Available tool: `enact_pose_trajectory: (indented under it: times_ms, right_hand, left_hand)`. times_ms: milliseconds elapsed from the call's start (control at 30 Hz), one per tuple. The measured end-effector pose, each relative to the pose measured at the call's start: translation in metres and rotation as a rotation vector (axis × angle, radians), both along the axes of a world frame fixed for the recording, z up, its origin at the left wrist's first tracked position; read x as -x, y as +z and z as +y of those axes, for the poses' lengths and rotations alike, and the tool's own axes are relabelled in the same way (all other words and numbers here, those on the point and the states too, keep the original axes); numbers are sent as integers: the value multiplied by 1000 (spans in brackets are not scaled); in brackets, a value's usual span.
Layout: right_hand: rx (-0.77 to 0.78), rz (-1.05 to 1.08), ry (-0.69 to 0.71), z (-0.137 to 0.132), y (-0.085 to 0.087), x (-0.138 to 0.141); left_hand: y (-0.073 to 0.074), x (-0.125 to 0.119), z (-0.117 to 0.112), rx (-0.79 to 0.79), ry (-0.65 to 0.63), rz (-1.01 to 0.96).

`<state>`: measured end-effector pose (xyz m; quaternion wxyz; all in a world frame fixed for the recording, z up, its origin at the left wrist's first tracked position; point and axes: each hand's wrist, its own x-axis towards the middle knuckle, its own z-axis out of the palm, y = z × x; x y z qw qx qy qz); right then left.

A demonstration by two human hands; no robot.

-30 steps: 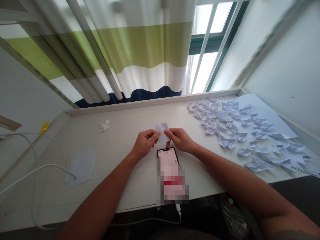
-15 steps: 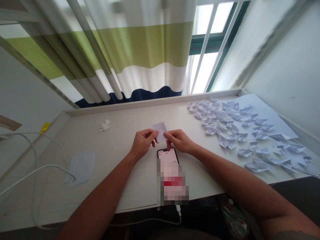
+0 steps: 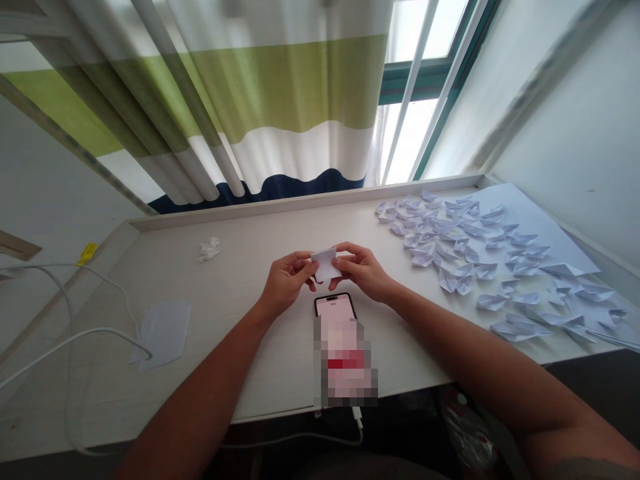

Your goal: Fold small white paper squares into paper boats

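Note:
A small white sheet of paper (image 3: 327, 265) is held up between both hands above the desk. My left hand (image 3: 289, 279) pinches its left edge, thumb in front and fingers curled behind. On the right edge, my right hand (image 3: 364, 272) grips it the same way, with the index finger behind the top corner. Just below the hands lies a phone (image 3: 336, 307) with a lit pink screen, partly blurred out. Many folded paper boats (image 3: 450, 243) are spread over the right side of the desk.
A stack of white paper pieces (image 3: 165, 333) lies at left under a white cable (image 3: 100, 333). Crumpled tissue (image 3: 209, 249) sits farther back. A large white sheet (image 3: 530, 227) lies beneath some boats. The raised back edge (image 3: 260, 212) borders the desk (image 3: 240, 247) by the curtain.
The paper has turned from tilted to nearly level and looks shorter in height. My right hand's index finger has moved up behind its top edge.

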<state>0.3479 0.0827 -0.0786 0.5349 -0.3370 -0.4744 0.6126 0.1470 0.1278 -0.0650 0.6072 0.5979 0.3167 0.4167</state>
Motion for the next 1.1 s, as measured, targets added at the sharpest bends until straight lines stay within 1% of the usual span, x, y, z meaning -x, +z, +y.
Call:
enact_pose_trajectory:
  times_ms: [133,267,367,467,633,800,967,1100]
  right_hand:
    - [52,54,23,1,-2,-1]
    - [47,45,51,0,-1,0]
    - [-3,-10,16,0,-2,0]
    - [-48,-78,-5,0,-3,1]
    - [-38,-195,-30,1,-6,1]
    - [-72,-280,-86,3,-6,1]
    - [-102,-316,-132,3,-6,1]
    - [-131,-356,-140,1,-3,2]
  left_hand:
    - [5,3,-2,12,-47,-21]
    - [5,5,-1,-7,-56,18]
    - [2,6,1,-42,-54,70]
    - [0,6,2,-55,-60,64]
    - [1,7,2,-75,-60,103]
    - [-1,6,2,-130,-67,158]
    - [-3,5,4,-133,-61,206]
    - [-1,4,3,-127,-60,217]
